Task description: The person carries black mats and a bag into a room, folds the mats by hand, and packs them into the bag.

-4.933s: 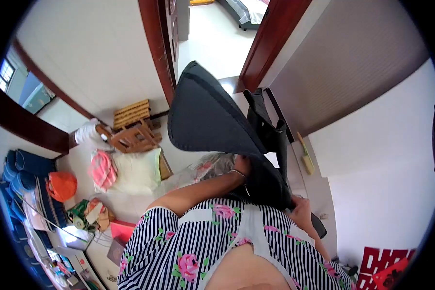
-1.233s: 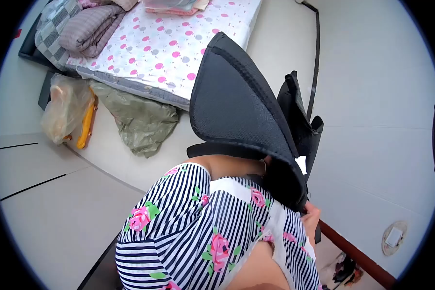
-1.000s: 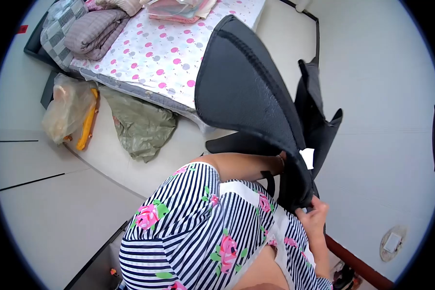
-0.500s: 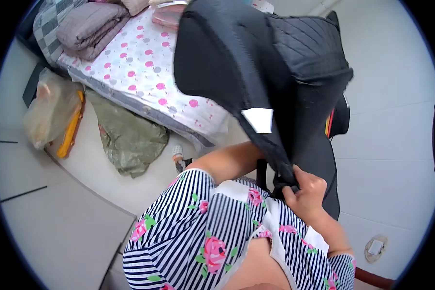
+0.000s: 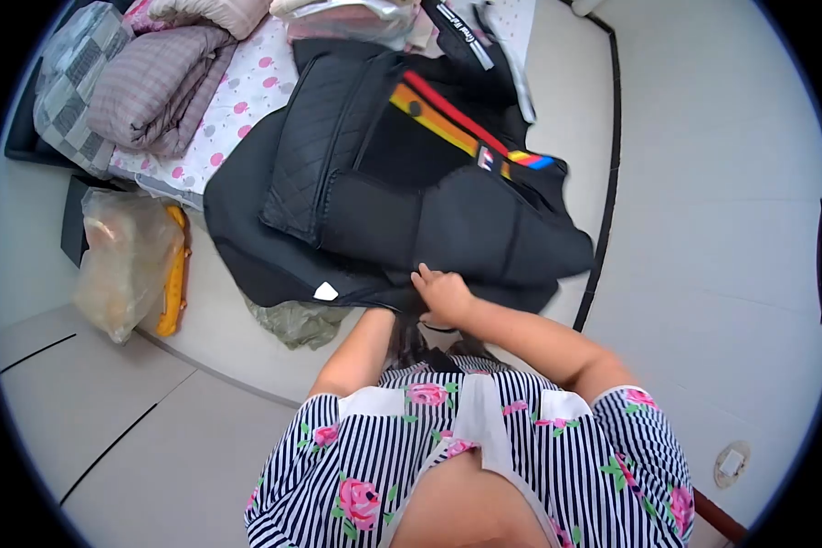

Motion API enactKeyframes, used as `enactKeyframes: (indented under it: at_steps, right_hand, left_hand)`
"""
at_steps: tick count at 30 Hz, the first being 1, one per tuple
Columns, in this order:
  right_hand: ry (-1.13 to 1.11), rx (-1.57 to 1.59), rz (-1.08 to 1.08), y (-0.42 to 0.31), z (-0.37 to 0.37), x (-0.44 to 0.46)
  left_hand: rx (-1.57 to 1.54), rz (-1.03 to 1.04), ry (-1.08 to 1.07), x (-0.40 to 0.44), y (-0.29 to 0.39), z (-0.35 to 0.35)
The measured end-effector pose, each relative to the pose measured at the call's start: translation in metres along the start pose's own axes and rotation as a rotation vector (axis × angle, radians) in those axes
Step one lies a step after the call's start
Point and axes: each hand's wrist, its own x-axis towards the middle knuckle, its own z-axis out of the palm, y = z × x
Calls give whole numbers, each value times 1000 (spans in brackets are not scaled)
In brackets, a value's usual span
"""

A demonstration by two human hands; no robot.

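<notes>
A large black padded cover [image 5: 466,219] with quilted panels and a red, yellow and blue stripe is spread in front of my body, partly over the bed. My right hand [image 5: 443,297] pinches its near edge, thumb underneath and fingers on top. My left forearm [image 5: 361,352] reaches to the same edge, where the left hand is hidden beneath the cover. A small white tag [image 5: 326,291] shows near that edge. At the far side, a black strap with white lettering [image 5: 466,36] sticks up.
The bed [image 5: 237,100] has a dotted sheet, with a folded grey quilt [image 5: 160,91] and stacked bedding. A clear plastic bag [image 5: 123,256] and a yellow object [image 5: 173,274] stand on the floor at left. A greenish plastic sheet [image 5: 301,324] lies partly under the cover.
The cover has swung left and spread out lower, showing its striped side. Both hands have moved left with it, and the left hand remains hidden.
</notes>
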Motion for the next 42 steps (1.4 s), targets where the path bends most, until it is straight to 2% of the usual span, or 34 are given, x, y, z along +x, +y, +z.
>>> enactKeyframes:
  at_steps: [2,4,7,8,11,14,17,20,21,22,24,27,28,29,30,31,32,33,34,36,38,39,42]
  right_hand:
    - [6,306,116,65,1,-10]
    - [31,351,178,101,30,-22]
    - [35,395,331,137,67,-37]
    - [51,407,357,174,109,-32]
    - [76,447,614,195,136,-36]
    - [126,465,689,222,140,-25]
    - [201,481,639,265,162,-3]
    - [315,357,732,285,152,20]
    - [298,393,806,290,148,28]
    - [293,355,814,296,139,5]
    - [64,492,801,307,127,9]
    - [43,706,773,315,134,4]
    - [172,672,671,311,140,-5]
    - [297,639,568,309,153,-18]
    - [421,598,466,301,157,-36]
    - [284,675,447,291,149,-53]
    - [149,756,425,280,142,-70]
    - [213,791,355,269,160,-87]
    - [276,828,281,258,177,-101]
    - [261,766,252,232,182,-114]
    - [345,778,230,222,189,-114]
    - [342,878,276,221,195,-116]
    - [69,916,248,236,183,-136]
  left_hand:
    - [-39,51,80,-9,3,4]
    - [-51,115,168,-16,19,-7]
    - [1,280,441,-7,39,-54]
    - [12,326,565,12,35,-94]
    - [-29,365,1047,26,48,-191]
    - [37,464,894,15,42,-126]
    - [391,643,1021,26,43,-136]
    - [1748,780,1424,30,47,-62]
    - [1777,834,1199,31,58,-42]
    - [1904,838,1154,25,51,-23]
    - [1941,697,959,34,87,-18]
    - [2200,488,1066,30,117,3]
    - [1872,612,813,24,137,-23]
    - [1629,500,696,20,135,-12]
    - [1597,464,656,6,141,-18]
    - [1647,372,709,-8,131,7]
    - [1882,503,578,-26,150,-45]
    - [2166,674,255,-39,148,-31]
    - [2314,734,396,-50,145,-41]
    - [2100,662,691,-64,131,-56]
    - [1843,639,744,-65,122,-53]
    - [1714,622,761,-64,117,-51]
    - [1882,627,617,-83,113,-21]
